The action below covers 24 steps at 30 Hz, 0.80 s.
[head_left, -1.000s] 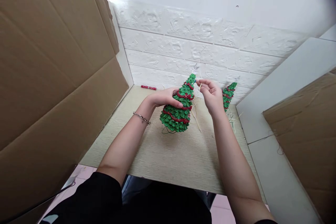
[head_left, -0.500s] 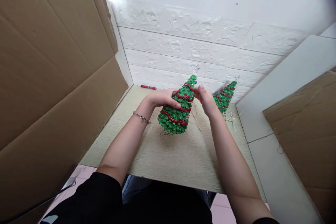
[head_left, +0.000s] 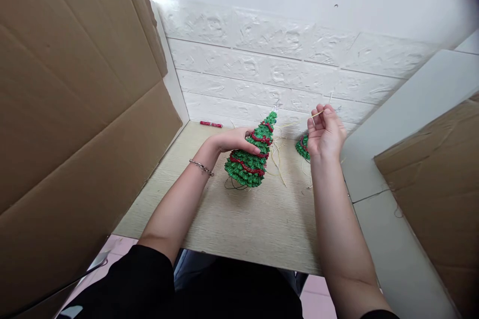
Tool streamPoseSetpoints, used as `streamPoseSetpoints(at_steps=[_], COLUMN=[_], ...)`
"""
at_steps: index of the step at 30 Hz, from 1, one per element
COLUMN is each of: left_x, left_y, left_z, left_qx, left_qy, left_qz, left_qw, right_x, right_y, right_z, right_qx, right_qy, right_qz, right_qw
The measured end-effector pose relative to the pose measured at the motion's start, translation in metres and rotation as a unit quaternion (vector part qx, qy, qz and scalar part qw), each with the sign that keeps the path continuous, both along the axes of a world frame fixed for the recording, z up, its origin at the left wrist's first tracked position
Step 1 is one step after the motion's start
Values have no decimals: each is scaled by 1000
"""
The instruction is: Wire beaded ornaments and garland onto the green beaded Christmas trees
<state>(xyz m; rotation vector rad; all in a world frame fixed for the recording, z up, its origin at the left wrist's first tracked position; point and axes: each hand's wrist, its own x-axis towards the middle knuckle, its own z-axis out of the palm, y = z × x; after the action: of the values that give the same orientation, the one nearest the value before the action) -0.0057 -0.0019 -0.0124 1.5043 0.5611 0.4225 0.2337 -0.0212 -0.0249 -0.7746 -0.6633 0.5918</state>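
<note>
My left hand [head_left: 237,140] is wrapped round a green tree figure [head_left: 249,165] with red garlands and a clear star tip, tilted to the right over the table. A thin dark wire loop hangs at its base. Raised to the right, my right hand [head_left: 325,132] pinches a thin yellowish string [head_left: 317,113] between thumb and fingers; the string runs toward the tree's upper part. A second green tree [head_left: 302,147] stands behind my right hand, mostly hidden by it. Loose pale strings [head_left: 277,162] lie on the table beside the held tree.
A red tube-like item [head_left: 211,124] lies at the table's back left. Cardboard [head_left: 82,89] walls the left side, and more cardboard [head_left: 434,179] stands on the right. A white brick-patterned wall [head_left: 247,62] closes off the back of the table [head_left: 247,229].
My right hand has moved right and up, away from the held tree, and a string now shows in its fingers. The held tree has shifted slightly down and left in my left hand.
</note>
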Motion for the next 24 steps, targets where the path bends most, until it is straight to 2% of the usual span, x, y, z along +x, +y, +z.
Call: streamPoseSetpoints(at_steps=[4, 8, 12, 16, 20, 24], left_x=[0, -3, -13, -21, -23, -20], left_y=[1, 2, 9, 19, 24, 23], left_z=[-1, -1, 0, 0, -2, -3], left_qx=[15, 29, 54, 136, 182, 184], left_qy=[0, -9, -27, -1, 48, 66], left_qz=[18, 58, 109, 214, 308, 347], left_qw=[1000, 998, 992, 967, 933, 918], right_x=[1, -1, -2, -10, -28, -50], right_y=[0, 0, -8, -22, -34, -40], right_z=[3, 5, 13, 22, 24, 23], right_qx=[15, 59, 66, 38, 2, -32], right_qy=[27, -5, -95, -216, -365, -544], right_qz=[5, 13, -13, -38, -40, 16], right_qw=[999, 998, 993, 975, 930, 838])
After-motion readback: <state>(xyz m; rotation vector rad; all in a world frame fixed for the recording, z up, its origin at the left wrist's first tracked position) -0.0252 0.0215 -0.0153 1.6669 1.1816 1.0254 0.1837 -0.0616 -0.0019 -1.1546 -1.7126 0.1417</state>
